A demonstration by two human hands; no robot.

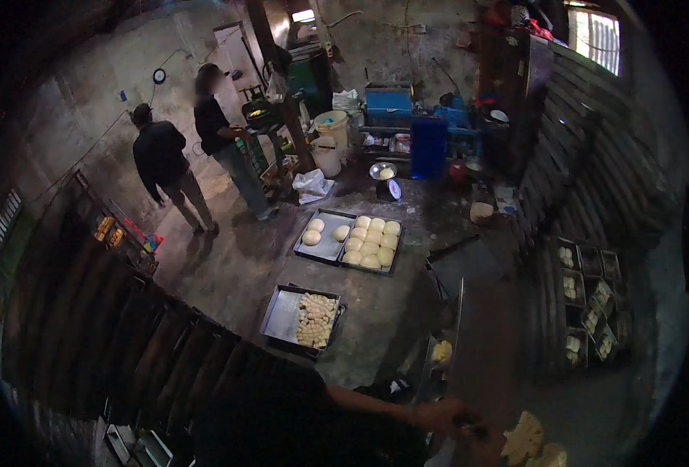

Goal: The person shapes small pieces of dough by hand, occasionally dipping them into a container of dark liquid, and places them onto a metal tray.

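My left forearm reaches in from the lower edge in a dark sleeve, and my left hand (444, 416) is at the lower right, over a brown work surface (488, 342). The fingers are dim and blurred, so their grip does not show. A blurred shape beside it seems to be my right hand (481, 446), its fingers also unclear. Just right of the hands lies a ragged flat piece of yellowish dough (523, 438), with another dough piece (551, 456) below it at the rim. A yellow lump (442, 352) sits farther off, beside the surface's left edge.
Floor trays hold large dough balls (372, 243) and small dough pieces (317, 319). Dough-filled tins (594, 303) stand at right. Beyond are a dial scale (391, 189), buckets (331, 128) and a blue crate (428, 148). Two people (161, 156) stand at the far left.
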